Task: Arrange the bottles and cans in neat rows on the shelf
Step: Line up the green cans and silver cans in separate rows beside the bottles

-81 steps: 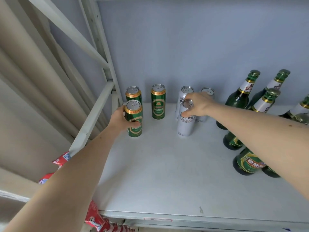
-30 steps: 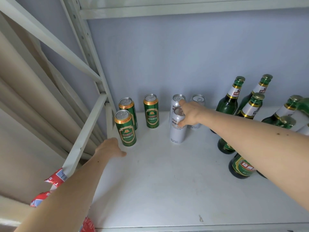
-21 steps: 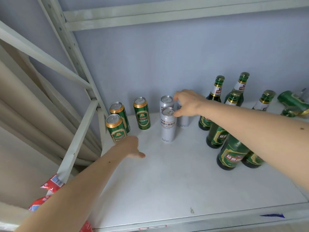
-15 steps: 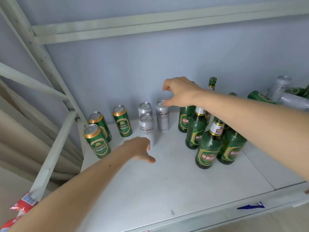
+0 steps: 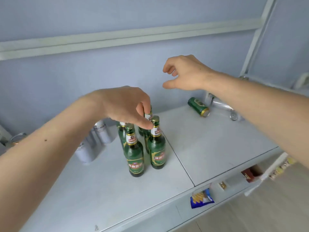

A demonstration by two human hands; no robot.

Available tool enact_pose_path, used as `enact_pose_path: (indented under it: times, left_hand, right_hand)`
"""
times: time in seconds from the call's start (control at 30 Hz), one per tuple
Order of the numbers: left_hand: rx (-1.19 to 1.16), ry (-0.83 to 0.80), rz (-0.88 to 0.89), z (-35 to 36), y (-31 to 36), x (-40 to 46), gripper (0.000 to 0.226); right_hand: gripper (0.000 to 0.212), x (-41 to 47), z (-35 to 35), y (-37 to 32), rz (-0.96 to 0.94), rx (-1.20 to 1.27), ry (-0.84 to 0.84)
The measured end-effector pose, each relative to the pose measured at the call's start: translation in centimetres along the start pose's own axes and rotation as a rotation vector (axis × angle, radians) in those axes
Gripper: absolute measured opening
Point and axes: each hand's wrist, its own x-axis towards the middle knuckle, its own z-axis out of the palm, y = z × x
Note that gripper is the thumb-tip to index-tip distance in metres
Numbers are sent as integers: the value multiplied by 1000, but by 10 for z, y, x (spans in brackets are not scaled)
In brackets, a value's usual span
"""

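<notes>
Our left hand point(image 5: 123, 106) hangs over the cluster of green bottles point(image 5: 145, 144), its fingers curled down around the neck of a rear bottle, though the palm hides exactly how they close on it. The thumb tip lies just beside the gold cap of the front right bottle point(image 5: 157, 144). Our right hand point(image 5: 185, 72) floats higher and to the right, holding nothing, with fingers loosely bent and thumb apart from them.

The bottles stand upright and close together near the middle of the shelf point(image 5: 209, 148). They are dark green glass with white neck bands, gold caps and green labels edged in gold. The front left bottle point(image 5: 135, 154) stands nearest us. Left of them, partly behind our forearm, stand silver cans point(image 5: 98, 139), blurred. Far right, well apart from the bottles, a green can point(image 5: 198, 106) lies on its side beside tipped silver cans point(image 5: 222, 106).

The shelf is pale grey metal with a seam running front to back just right of the bottles. Behind it is a pale blue wall point(image 5: 83, 19) crossed by a white frame rail. Below the shelf edge we see a blue snack packet point(image 5: 201, 197).
</notes>
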Motion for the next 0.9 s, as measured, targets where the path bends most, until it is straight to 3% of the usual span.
enact_pose_path:
  times: [0.13,0.43,0.7,0.9]
  left_hand:
    - [106,9,-15,6,63,54,47]
    - [196,-149,-15,56,148,188,58]
    - [231,-208,-16,89,177,303,55]
    - [208,-125,-82,106,171,374,61]
  right_hand:
    - [47,-31,-29,76,62,-125,-21]
    - [36,-86,-40,234,225,-351,-144]
    - [30,-84,-40,347,351,-433,-228]
    - [34,-51,-40,404,375,-420,-251]
